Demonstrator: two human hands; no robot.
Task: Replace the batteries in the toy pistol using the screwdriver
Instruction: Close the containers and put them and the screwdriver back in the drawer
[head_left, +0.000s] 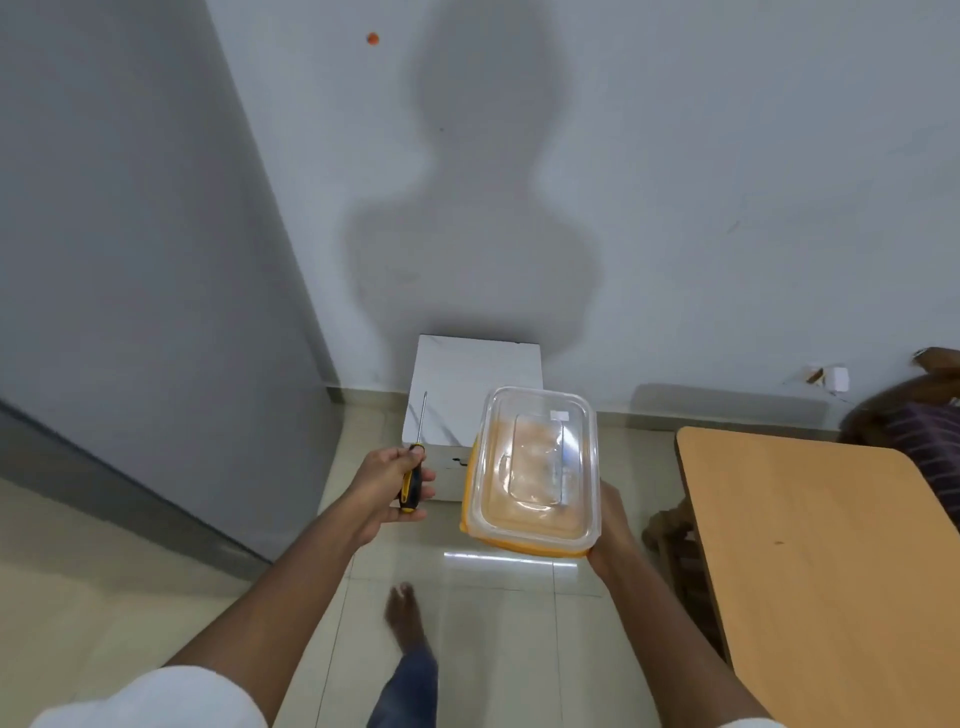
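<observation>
My left hand (387, 480) grips a screwdriver (414, 460) by its yellow-and-black handle, with the thin metal shaft pointing up and away. My right hand (613, 535) holds an orange plastic container (535, 467) from its right underside. The container has a clear lid, and its contents show only as a blur through the lid. The toy pistol and the batteries are not visible anywhere. Both hands are held out in front of me, above the floor.
A white box-like stand (475, 374) sits against the wall straight ahead. To the right is a wooden table (810, 545), with dark wooden furniture (904, 415) behind it. A grey cabinet side (130, 260) fills the left. My bare foot (405, 618) is on the tiled floor.
</observation>
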